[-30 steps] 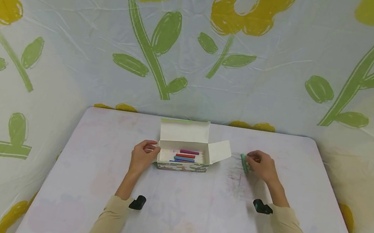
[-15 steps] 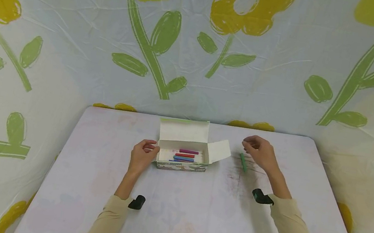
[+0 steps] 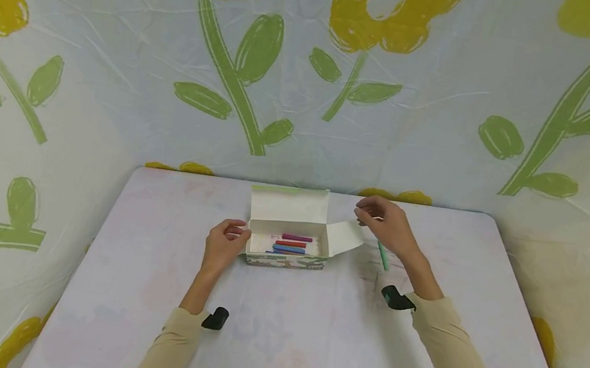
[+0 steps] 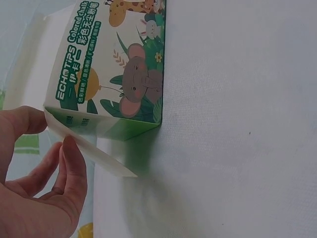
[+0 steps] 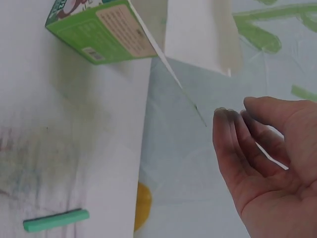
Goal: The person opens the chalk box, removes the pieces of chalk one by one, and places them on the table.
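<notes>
I see green chalk [image 3: 383, 255] out on table [image 3: 304, 342], right hand [image 3: 384, 225] above it near box flap, fingers loose, holding nothing. Left hand [image 3: 223, 248] steadies chalk box [image 3: 287, 244], fingers curled on end. Several sticks remain inside; emptying partway, I judge.

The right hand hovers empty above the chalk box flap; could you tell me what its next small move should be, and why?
Probably lower the right hand into the open chalk box to pinch another stick: it holds nothing, the green chalk lies on the table, and the left hand steadies the box.
</notes>
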`<move>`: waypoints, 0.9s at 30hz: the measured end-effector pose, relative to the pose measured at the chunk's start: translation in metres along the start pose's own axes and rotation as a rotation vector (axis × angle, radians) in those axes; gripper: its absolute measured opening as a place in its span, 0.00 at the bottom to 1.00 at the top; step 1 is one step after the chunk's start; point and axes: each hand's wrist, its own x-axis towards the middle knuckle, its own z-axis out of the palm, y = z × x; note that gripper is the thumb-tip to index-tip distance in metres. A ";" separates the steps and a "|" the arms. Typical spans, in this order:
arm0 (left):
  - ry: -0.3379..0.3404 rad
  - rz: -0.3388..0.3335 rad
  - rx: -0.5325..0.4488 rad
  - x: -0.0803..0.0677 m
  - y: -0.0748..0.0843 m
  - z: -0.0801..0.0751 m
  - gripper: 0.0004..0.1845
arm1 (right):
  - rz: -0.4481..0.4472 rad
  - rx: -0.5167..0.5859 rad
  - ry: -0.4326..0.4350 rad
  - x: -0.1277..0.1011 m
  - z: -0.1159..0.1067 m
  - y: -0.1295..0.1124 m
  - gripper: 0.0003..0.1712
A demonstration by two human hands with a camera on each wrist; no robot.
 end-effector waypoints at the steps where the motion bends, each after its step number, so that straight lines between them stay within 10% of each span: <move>1: -0.001 0.000 0.000 0.000 0.000 0.000 0.13 | -0.010 0.006 -0.011 0.002 0.003 -0.002 0.14; 27: 0.003 0.000 -0.020 -0.002 0.001 -0.002 0.14 | -0.193 -0.040 -0.324 0.021 0.091 -0.021 0.11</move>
